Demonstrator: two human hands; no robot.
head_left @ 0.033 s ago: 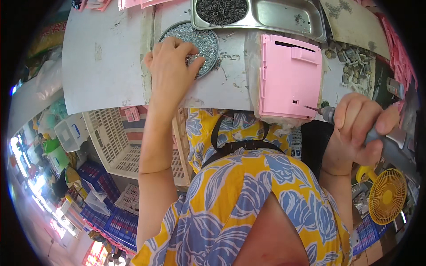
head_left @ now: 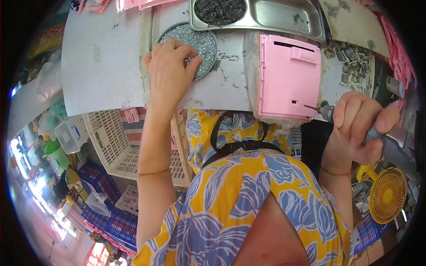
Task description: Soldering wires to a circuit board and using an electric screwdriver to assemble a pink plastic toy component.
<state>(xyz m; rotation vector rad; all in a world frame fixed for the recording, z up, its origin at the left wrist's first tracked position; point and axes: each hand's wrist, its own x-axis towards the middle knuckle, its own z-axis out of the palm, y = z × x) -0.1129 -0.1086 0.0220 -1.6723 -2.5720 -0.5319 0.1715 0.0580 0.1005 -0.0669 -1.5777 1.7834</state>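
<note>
My left hand [head_left: 171, 66] is over a round metal dish [head_left: 217, 49] full of small silvery screws [head_left: 197, 40]. Its fingers curl down among them, thumb and forefinger close together; whatever they pinch is hidden. With my right hand [head_left: 361, 122] I grip a grey electric screwdriver [head_left: 388, 148]. The thin bit [head_left: 312, 107] points left, over the lower right part of a pink plastic panel [head_left: 288, 80]. That panel lies on clear plastic sheeting [head_left: 254, 71] at the table's near edge and has a long slot near its far end and a small square hole near its close end.
Behind the panel stands a steel tray [head_left: 284, 33] with dark springs [head_left: 219, 12] in one compartment. Small metal parts [head_left: 355, 66] lie to the right, beside stacked pink pieces [head_left: 395, 48]. Below the table are a cream crate [head_left: 111, 146] and a yellow fan [head_left: 388, 195].
</note>
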